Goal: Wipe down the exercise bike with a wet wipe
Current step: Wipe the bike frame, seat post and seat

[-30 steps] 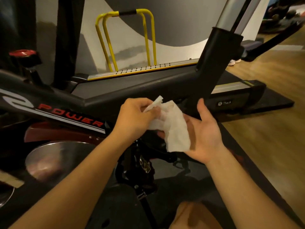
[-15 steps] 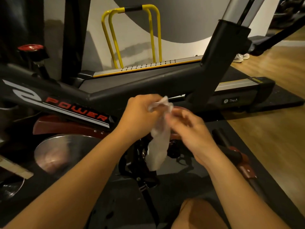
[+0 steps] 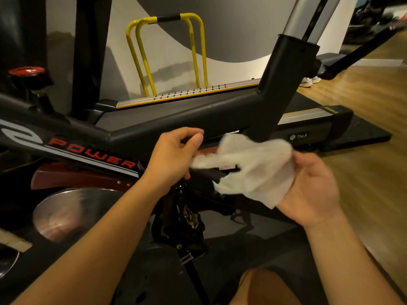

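Head view. The wet wipe (image 3: pixel 253 170) hangs in the air, stretched between both hands, just in front of the frame of the exercise bike (image 3: pixel 176 122). The left hand (image 3: pixel 174 155) has its fingers curled on one corner. The right hand (image 3: pixel 312 192) pinches the opposite edge. Best spread flat, then folded into a pad before pressing along the frame.

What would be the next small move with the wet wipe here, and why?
Probably lay the wet wipe flat in the right hand and press it onto the black frame tube just beyond. The wipe hangs stretched open between the left hand and the right, apparently off the bike, so wiping has not begun here.
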Action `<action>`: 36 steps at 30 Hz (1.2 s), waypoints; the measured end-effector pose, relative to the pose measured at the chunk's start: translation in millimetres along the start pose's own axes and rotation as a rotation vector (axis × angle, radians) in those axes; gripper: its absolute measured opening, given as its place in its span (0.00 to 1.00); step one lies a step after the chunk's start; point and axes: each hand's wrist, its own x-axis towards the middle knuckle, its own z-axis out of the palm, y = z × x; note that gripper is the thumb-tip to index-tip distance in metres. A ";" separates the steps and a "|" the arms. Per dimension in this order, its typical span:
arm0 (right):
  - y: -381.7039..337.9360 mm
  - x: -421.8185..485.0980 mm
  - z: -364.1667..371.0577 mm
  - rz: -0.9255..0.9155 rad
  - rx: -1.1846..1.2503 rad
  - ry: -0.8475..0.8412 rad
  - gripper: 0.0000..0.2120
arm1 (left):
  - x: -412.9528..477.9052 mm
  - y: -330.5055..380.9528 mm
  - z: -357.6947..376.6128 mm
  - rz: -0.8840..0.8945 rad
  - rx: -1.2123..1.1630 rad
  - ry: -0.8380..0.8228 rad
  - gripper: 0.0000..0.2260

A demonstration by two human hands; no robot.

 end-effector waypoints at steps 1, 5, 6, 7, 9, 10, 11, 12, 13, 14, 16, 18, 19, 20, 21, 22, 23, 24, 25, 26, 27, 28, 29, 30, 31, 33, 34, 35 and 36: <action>1.8 0.7 1.7 -0.032 0.051 0.013 0.21 | 0.0 -0.4 0.8 -0.017 -0.013 0.024 0.13; 17.6 5.2 6.2 -0.145 -0.059 0.205 0.19 | -12.9 12.8 1.7 -0.099 0.039 0.086 0.16; 19.5 6.3 6.7 -0.163 -0.073 0.219 0.20 | -19.0 18.5 3.4 -0.190 -0.016 -0.021 0.21; 20.4 8.2 7.7 -0.160 -0.101 0.210 0.21 | -25.5 25.1 6.2 -0.276 -0.068 -0.165 0.25; 22.6 11.3 7.3 -0.117 -0.191 0.202 0.24 | -34.7 33.0 14.0 -0.308 -0.118 -0.374 0.27; 23.7 12.7 7.1 -0.101 -0.225 0.203 0.24 | -35.9 32.5 18.8 -0.254 -0.138 -0.391 0.24; 23.7 13.7 7.8 -0.089 -0.236 0.210 0.24 | -35.4 30.4 23.7 -0.192 -0.163 -0.363 0.19; 23.4 14.8 7.5 -0.088 -0.243 0.217 0.23 | -34.3 27.8 27.9 -0.153 -0.176 -0.299 0.13; 22.8 15.3 8.5 -0.092 -0.255 0.213 0.21 | -33.1 25.0 31.3 -0.130 -0.179 -0.223 0.08; 22.7 15.4 9.1 -0.105 -0.276 0.209 0.20 | -32.1 21.6 33.8 -0.119 -0.177 -0.149 0.05; 22.5 14.9 10.3 -0.151 -0.391 0.262 0.18 | -31.9 16.4 35.1 -0.115 -0.203 -0.053 0.03; 24.9 15.7 10.2 -0.252 -0.604 0.400 0.13 | -33.1 14.4 30.1 -0.080 -0.269 0.005 0.05; 26.8 16.8 9.8 -0.312 -0.712 0.455 0.11 | -33.4 13.5 26.5 -0.048 -0.299 0.021 0.11; 28.9 18.6 9.2 -0.371 -0.786 0.489 0.08 | -33.5 12.1 22.6 -0.014 -0.315 0.022 0.19; 30.3 20.2 9.0 -0.424 -0.844 0.514 0.06 | -33.2 9.2 18.7 0.015 -0.306 0.011 0.27; 31.2 22.1 8.0 -0.474 -0.908 0.531 0.05 | -33.1 6.1 15.1 0.035 -0.289 -0.013 0.34; 31.4 23.5 8.2 -0.515 -0.990 0.530 0.06 | -33.1 2.8 11.5 0.047 -0.264 -0.045 0.39; 31.8 25.4 8.4 -0.541 -1.050 0.507 0.08 | -33.3 -0.2 8.2 0.051 -0.227 -0.074 0.41; 32.3 26.7 10.6 -0.544 -1.089 0.476 0.08 | -33.5 -2.9 4.1 0.055 -0.164 -0.099 0.39; 33.2 28.5 12.7 -0.537 -1.125 0.448 0.08 | -32.4 -5.5 -0.4 0.060 -0.068 -0.112 0.34; 34.1 30.8 13.8 -0.534 -1.170 0.438 0.06 | -31.0 -8.7 -4.6 0.061 0.055 -0.115 0.27; 35.4 33.7 13.8 -0.537 -1.210 0.452 0.05 | -30.2 -11.7 -8.6 0.062 0.183 -0.115 0.22; 36.8 36.5 13.1 -0.541 -1.239 0.481 0.04 | -29.1 -15.4 -11.8 0.073 0.298 -0.111 0.18; 38.3 39.3 11.6 -0.548 -1.256 0.512 0.05 | -28.0 -19.0 -13.8 0.096 0.379 -0.105 0.16; 39.8 42.0 10.5 -0.548 -1.267 0.536 0.06 | -27.1 -22.0 -14.4 0.126 0.428 -0.096 0.12; 43.1 49.2 9.3 -0.543 -1.325 0.592 0.08 | -24.1 -27.0 -16.1 0.169 0.484 -0.045 0.06; 44.9 53.8 9.1 -0.552 -1.374 0.639 0.08 | -21.4 -29.5 -17.5 0.162 0.485 -0.021 0.03; 46.7 58.5 8.9 -0.565 -1.410 0.701 0.09 | -18.3 -31.6 -19.3 0.141 0.443 -0.007 0.02; 48.6 63.4 9.1 -0.583 -1.410 0.767 0.09 | -15.9 -32.7 -20.6 0.110 0.362 0.001 0.01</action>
